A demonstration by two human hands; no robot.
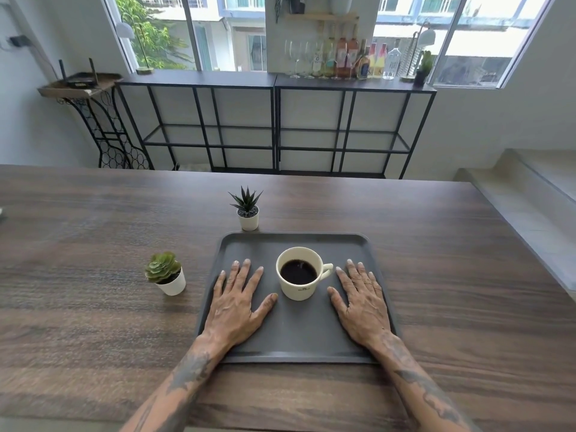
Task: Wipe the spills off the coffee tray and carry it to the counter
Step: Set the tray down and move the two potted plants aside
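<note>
Hands, left (238,302) and right (361,299), lie flat and spread, holding nothing, on the tray (293,240) flanking the cup (300,289).

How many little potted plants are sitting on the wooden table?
2. A spiky one stands just beyond the tray's far left corner; a rosette succulent stands left of the tray.

Both forearms run off the bottom edge below the tray (293,350); its floor under the left hand (238,302) and right hand (363,304) is hidden, the cup's (300,272) small print unreadable, bottle (352,54) labels behind too small
</note>
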